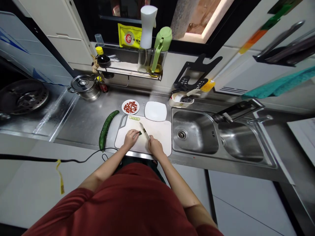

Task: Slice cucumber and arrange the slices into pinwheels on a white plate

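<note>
Where a whole cucumber (105, 129) lies just beside the left edge of the cutting board (159, 131), the left hand (130, 138) pinches a short cucumber piece (139, 132) near board centre, and the right hand (155, 146) closes around a kitchen knife (144, 131). Cucumber handles stiff but slippery at cut faces; take hold on the skin.

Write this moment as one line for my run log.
left hand: cucumber piece | right hand: kitchen knife | on: white cutting board

Left hand (131, 138) pinching a cucumber piece (140, 133), right hand (155, 147) gripping a kitchen knife (144, 130) — white cutting board (159, 132) beneath
</note>
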`<state>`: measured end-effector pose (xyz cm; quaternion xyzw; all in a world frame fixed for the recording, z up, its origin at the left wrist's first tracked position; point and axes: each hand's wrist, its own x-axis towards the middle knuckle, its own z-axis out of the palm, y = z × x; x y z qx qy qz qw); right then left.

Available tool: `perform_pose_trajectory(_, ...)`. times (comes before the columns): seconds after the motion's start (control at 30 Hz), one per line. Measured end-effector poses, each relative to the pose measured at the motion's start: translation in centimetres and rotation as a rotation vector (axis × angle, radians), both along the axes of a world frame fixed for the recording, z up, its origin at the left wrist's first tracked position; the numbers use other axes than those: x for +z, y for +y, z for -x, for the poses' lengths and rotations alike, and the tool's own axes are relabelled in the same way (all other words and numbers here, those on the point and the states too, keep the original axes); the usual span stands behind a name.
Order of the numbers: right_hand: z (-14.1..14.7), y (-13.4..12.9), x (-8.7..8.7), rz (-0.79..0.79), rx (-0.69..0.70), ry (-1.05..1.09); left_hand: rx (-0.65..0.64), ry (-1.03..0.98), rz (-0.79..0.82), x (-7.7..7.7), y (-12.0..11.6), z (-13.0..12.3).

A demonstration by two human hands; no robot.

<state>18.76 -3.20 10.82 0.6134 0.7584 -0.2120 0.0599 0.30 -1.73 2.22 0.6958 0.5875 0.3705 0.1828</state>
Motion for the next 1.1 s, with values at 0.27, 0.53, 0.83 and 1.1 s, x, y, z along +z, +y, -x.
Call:
perform_pose_trajectory(0.27, 1.3, 0.1, 0.4, 0.055, 0.052, -0.069, -0.064, 0.037, -0.138, -1.3, 0.4, 0.1)
perform_pose_trajectory(0.53, 1.6, 0.0, -0.3, 0.031, 0.090, -0.071, -0.101, 0.065, -0.137, -1.5, 0.4, 0.2)
perform_pose_trajectory(0.83, 1.7, 0.0, -0.5, 0.055, 0.094, -0.081, -0.117, 0.073, -0.138, -1.7, 0.4, 0.2)
perform_pose_trajectory(1.1, 1.5, -0.5, -0.2, 0.123, 0.101, -0.084, -0.121, 0.073, -0.144, -1.5, 0.4, 0.1)
